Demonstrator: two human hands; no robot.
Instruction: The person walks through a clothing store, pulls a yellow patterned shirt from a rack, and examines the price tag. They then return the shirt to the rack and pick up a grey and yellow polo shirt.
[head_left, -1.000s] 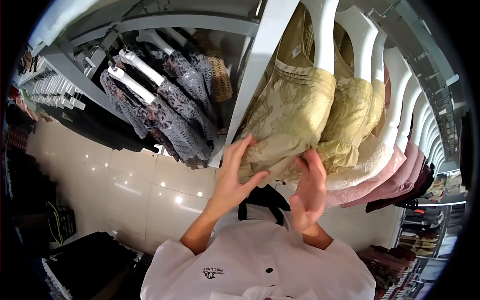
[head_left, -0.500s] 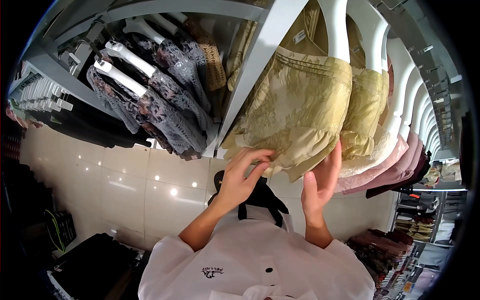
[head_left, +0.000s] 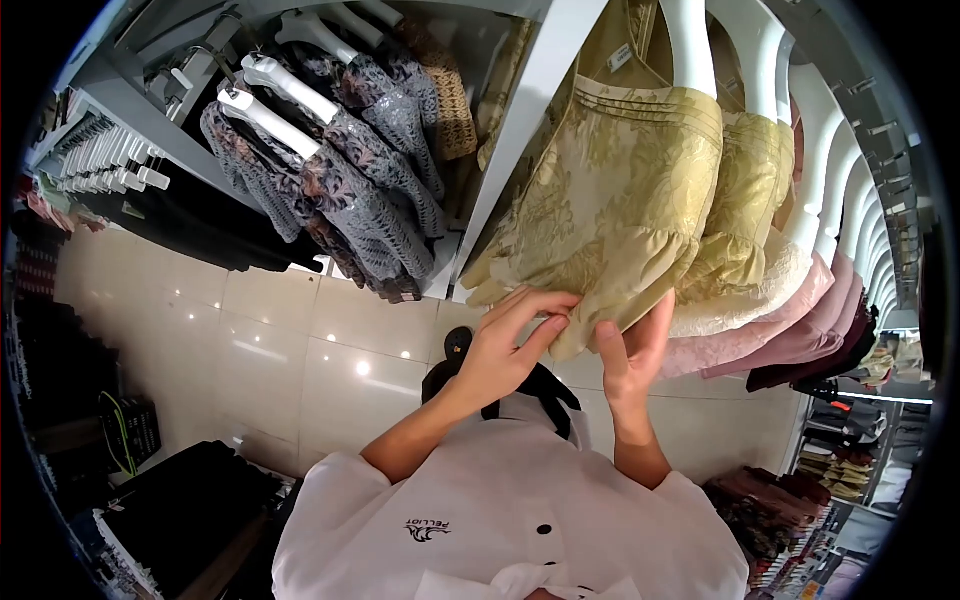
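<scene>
Gold top (head_left: 610, 200): woven brocade, matte-shiny leaf pattern, pintuck rows across the upper edge, gathered ruffle hem. Hangs front-most on the right-hand rail, on a broad white plastic hanger (head_left: 690, 45).

Left hand (head_left: 505, 345): fingers curled, thumb and fingertips pinched on the ruffle hem near its lower left edge. Closed on fabric.

Right hand (head_left: 632, 350): palm toward the cloth, fingers up behind the hem, thumb in front. Loosely clasping the hem's right part; how tight the grip is, cannot tell.

Behind it on the same rail: second gold top (head_left: 745, 200), same fabric and ruffle. Then one cream top (head_left: 745, 300) with textured lace-like surface, two pink tops (head_left: 800, 335), smooth, and one dark maroon piece (head_left: 815, 365). More white hangers run back in a curved row; count unclear past about eight.

White upright post (head_left: 520, 130) splits the two bays. Left bay: grey-mauve lace tops (head_left: 340, 190), sheer and patterned, at least three on slim white hangers, plus one tan knit (head_left: 450, 110) behind. Black garments (head_left: 190, 225) lower left.

Floor (head_left: 290, 350): glossy cream tiles, ceiling light reflections. Person wears a white shirt (head_left: 500, 520), two black buttons visible, small logo on the chest.
</scene>
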